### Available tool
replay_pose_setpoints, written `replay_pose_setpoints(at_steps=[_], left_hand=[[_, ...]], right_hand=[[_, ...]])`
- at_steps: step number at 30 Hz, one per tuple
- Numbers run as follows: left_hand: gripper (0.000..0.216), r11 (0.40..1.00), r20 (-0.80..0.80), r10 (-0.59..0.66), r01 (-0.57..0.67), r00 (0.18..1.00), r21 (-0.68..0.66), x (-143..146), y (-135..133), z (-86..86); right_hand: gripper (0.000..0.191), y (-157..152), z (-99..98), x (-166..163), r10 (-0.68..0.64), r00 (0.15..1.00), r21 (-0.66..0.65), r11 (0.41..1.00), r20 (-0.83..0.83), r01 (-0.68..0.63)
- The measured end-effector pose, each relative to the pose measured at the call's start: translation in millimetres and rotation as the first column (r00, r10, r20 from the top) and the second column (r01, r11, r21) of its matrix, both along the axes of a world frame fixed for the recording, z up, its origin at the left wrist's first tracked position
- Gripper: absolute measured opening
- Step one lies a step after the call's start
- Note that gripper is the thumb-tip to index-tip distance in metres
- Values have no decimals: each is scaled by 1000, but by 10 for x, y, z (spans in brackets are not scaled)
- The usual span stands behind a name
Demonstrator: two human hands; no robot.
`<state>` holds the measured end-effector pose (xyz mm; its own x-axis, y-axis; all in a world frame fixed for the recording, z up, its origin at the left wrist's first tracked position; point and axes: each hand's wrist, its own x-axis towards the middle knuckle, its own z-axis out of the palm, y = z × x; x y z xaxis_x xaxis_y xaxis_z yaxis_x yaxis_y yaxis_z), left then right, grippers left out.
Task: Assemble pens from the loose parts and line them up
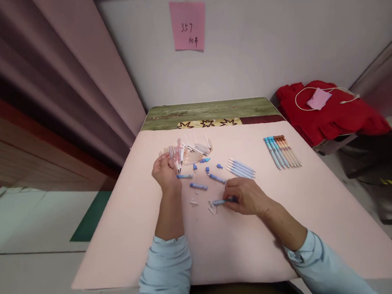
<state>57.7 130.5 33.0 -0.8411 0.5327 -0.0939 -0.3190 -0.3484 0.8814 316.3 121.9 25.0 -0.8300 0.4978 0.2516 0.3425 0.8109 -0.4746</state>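
Note:
My left hand (165, 171) is at the left of a loose pile of pen refills (182, 155) and clear pinkish parts, its fingers curled together; what they grip, if anything, is hidden. My right hand (244, 196) pinches a blue pen barrel (220, 202) low over the table, its tip end pointing left. Small white pieces (211, 207) lie beside that barrel. Between the hands lie other blue barrels (198, 186) and several small dark-blue caps (219, 166). A row of light-blue pen parts with white tips (241, 168) lies just beyond my right hand.
Assembled-looking pens (282, 152), blue and brown-topped, lie in a neat row at the right. The table (129, 244) has a pale pink cover. A red cloth (337, 116) with a white cable is past its right edge. A pink note (188, 26) hangs on the wall.

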Motion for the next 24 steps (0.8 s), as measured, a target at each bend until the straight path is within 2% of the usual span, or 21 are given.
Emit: replay_pose_setpoints(at_steps=[2,4,6,9,11,12,14,16,20,24], left_hand=[[19,992,-85,-129,129,988,-3,58,1,12],[20,945,-196,-325,324,925,-39,133,-21,50],[20,847,-295,-529,517,795,-126,225,-63,102],[20,638,-369,-761,719,534,-274,382,-135,157],[20,509,-392,-842,787,370,-349,486,-164,156],[20,475,-426,-852,792,304,-384,532,-170,144],[20,464,-520,-829,771,206,-436,606,-166,110],[19,494,-594,-789,734,154,-467,649,-151,74],[16,525,-626,-768,691,135,-496,672,-140,38],[11,490,-614,-784,699,92,-521,690,-164,40]], right_hand=[[6,-9,-2,-18,-44,999,10,999,-23,44],[6,-3,-8,-20,-153,986,14,988,-71,155],[7,14,-22,-12,-308,945,-6,951,-113,309],[11,33,-50,-4,-486,862,-52,874,-144,484],[14,34,-63,-9,-524,835,-76,851,-165,519],[14,33,-67,-14,-528,831,-88,849,-175,521],[13,29,-70,-21,-523,831,-117,853,-191,509],[13,29,-76,-23,-526,825,-153,850,-206,504],[15,35,-103,-17,-557,788,-279,825,-263,491],[20,31,-103,-26,-594,726,-451,784,-346,426]])
